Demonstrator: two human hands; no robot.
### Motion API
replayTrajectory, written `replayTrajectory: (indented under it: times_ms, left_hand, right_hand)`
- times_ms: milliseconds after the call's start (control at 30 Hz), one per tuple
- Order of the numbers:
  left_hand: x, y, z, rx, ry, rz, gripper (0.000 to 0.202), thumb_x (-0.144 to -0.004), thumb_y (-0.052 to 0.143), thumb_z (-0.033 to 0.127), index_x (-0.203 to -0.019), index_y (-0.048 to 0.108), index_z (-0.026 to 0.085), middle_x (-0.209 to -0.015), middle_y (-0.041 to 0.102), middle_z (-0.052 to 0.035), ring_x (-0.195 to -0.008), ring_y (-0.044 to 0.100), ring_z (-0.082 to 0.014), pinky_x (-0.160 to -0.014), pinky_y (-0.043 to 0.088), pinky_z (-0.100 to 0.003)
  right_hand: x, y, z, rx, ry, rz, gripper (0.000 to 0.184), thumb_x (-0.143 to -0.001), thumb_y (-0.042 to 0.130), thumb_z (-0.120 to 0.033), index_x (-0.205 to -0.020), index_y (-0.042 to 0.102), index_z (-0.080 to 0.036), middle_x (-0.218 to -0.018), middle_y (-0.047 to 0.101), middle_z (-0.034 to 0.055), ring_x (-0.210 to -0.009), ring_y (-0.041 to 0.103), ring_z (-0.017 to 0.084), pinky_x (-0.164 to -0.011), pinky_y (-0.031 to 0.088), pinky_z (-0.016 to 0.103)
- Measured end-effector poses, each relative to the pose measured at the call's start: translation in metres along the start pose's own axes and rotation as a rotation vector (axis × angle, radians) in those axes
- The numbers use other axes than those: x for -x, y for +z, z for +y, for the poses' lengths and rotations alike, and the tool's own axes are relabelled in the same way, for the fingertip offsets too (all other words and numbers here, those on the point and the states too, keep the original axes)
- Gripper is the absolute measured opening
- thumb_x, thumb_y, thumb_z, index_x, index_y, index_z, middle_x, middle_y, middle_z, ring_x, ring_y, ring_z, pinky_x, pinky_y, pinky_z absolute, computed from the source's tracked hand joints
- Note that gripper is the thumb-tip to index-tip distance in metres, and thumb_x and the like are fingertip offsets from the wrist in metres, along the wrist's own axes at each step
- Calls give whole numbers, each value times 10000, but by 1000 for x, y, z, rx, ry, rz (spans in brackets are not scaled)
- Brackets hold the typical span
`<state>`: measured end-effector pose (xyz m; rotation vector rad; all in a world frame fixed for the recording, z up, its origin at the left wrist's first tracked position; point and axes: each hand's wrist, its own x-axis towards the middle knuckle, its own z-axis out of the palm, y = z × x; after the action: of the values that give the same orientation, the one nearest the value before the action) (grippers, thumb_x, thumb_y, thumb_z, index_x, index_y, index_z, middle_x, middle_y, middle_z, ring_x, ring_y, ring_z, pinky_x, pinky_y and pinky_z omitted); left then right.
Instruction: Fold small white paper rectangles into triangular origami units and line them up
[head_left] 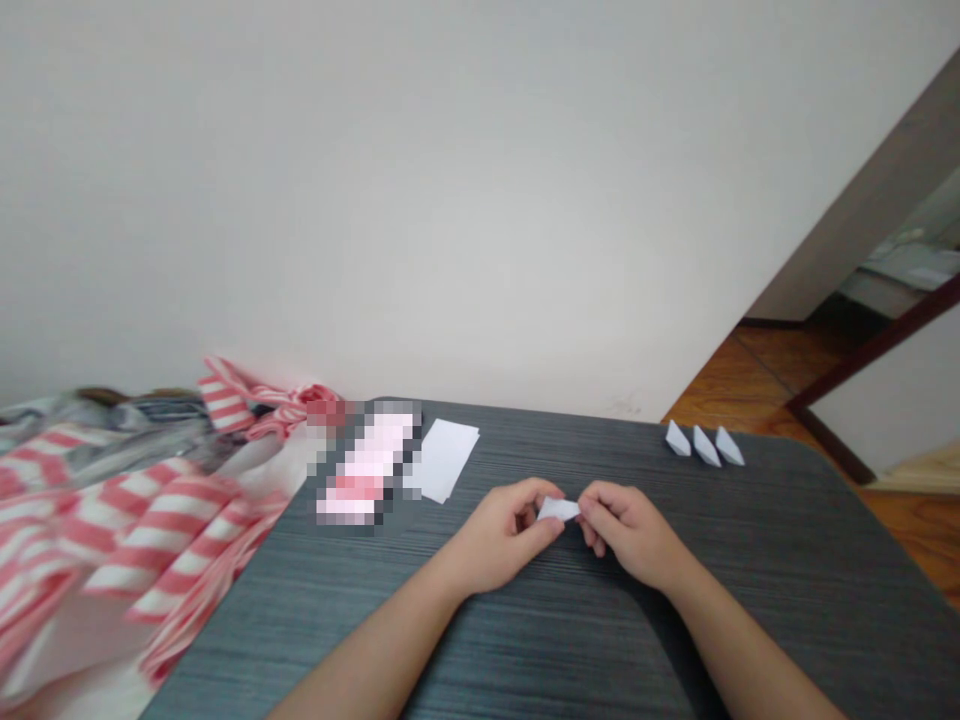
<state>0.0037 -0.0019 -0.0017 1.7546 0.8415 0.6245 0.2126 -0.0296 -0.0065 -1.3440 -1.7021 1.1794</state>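
Note:
A small folded piece of white paper [557,509] is held between my two hands, over the middle of the dark table. My left hand [504,535] pinches its left part between thumb and fingers. At its right tip, the thumb and forefinger of my right hand [628,530] are closed on it. To the left lies a short stack of white paper sheets [444,460]. Three folded white paper pieces, shaped like little boats, stand in a row at the far right, the middle one [706,446] close to its neighbours.
The dark wood-grain table [315,610] meets a pale wall [480,200] at its back edge. A blurred-out, phone-like object [369,465] lies left of the sheets. Red-and-white striped cloth [172,520] is heaped beyond the left edge. Wooden floor [739,375] shows at right.

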Motion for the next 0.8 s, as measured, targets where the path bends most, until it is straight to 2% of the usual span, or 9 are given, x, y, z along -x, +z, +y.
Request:
replayTrajectory:
  times_ms: [100, 333, 533, 800]
  left_hand:
    - [0, 0, 0, 11, -17, 10, 263, -900, 565, 362, -1052, 634, 159, -705, 562, 13, -598, 473, -110, -545, 357, -209]
    - [-1, 1, -1, 72, -54, -25, 279, -812, 673, 313, -1045, 650, 161, -688, 618, 8, -599, 525, -118, -544, 369, -207]
    - [-1, 2, 1, 50, -43, 1, 222, -859, 610, 339, -963, 671, 153, -659, 607, 5, -577, 500, -112, -532, 350, -204]
    - [-2, 0, 4, -88, -21, 15, 230, -906, 530, 331, -907, 699, 174, -688, 608, 1, -611, 497, -124, -554, 344, -213]
  right_hand:
    - [0, -1, -1, 12, 4, 6, 335, -953, 481, -346, -670, 552, -182, -545, 589, -27, -464, 553, 103, -490, 411, 205]
    - [0, -1, -3, -4, -2, 9, 361, -961, 475, -382, -668, 551, -185, -524, 580, -28, -455, 548, 104, -490, 414, 208]
    - [-1, 0, 0, -46, -23, -4, 357, -959, 483, -431, -724, 575, -179, -576, 621, -10, -483, 570, 110, -504, 426, 212]
    - [0, 3, -2, -85, 7, -24, 243, -943, 514, -321, -778, 609, -170, -606, 643, -8, -477, 562, 97, -500, 412, 203]
